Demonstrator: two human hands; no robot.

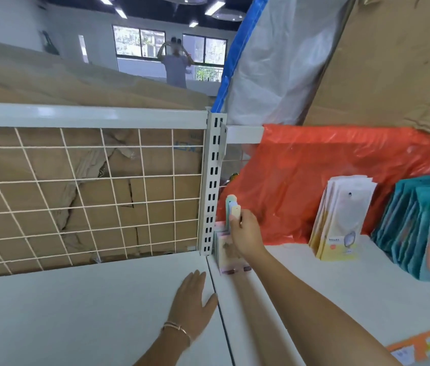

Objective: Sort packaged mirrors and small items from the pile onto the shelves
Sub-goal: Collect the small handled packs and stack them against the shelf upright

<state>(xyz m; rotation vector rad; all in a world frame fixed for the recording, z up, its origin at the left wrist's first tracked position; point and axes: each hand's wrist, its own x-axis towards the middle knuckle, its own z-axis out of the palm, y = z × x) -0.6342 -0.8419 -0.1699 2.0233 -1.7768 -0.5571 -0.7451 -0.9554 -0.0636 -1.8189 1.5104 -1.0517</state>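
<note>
White shelving fills the view: a left shelf board (76, 299) and a right shelf board (354, 291) meet at a narrow seam below a slotted upright (212, 186). Behind the left board stands a wire grid panel (76, 194), with crumpled cardboard (150, 175) showing through it. Behind the right board hangs an orange plastic bag (314, 167), with a blue-edged plastic sheet (274, 54) and more cardboard above it. The right hand (247, 233) reaches to the far left end of the right board; its grip is closed, thumb against fingers, on the upper tabs of a small row of pastel packets (232, 207), which stand upright on the board just beside the slotted upright. The left hand (191, 302) lies flat, palm down and fingers straight, on the left board with its thumb at the seam, holding nothing; a thin bracelet (177, 327) circles its wrist. Further right on the same board, well apart from the packets, a stack of packaged mirrors (340, 220) in pale yellow and white sleeves leans back against the orange bag. Beside them stands a row of teal packages (425, 225) with a cartoon print. An orange label strip (425, 344) runs along the board's front edge. At the back of the room a person (175, 67) stands before the windows (140, 42).
</note>
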